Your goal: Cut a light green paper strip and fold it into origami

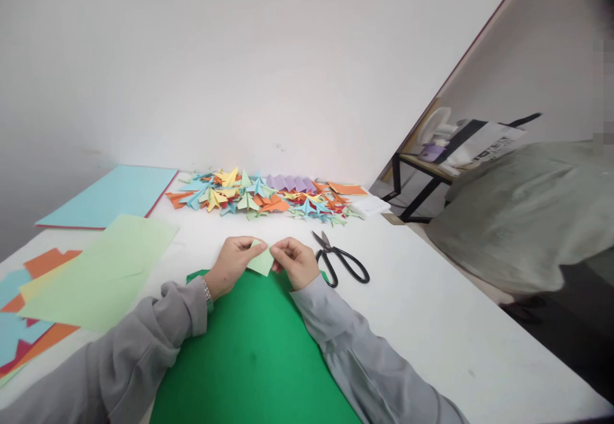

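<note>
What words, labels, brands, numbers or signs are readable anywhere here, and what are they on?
No text can be read with certainty.
Bag at the right: large dark letters, too skewed and blurred to quote.
White backdrop: small dark marks, too faint to tell whether they are writing.
Small pale green paper and scissors: no lettering visible.
</note>
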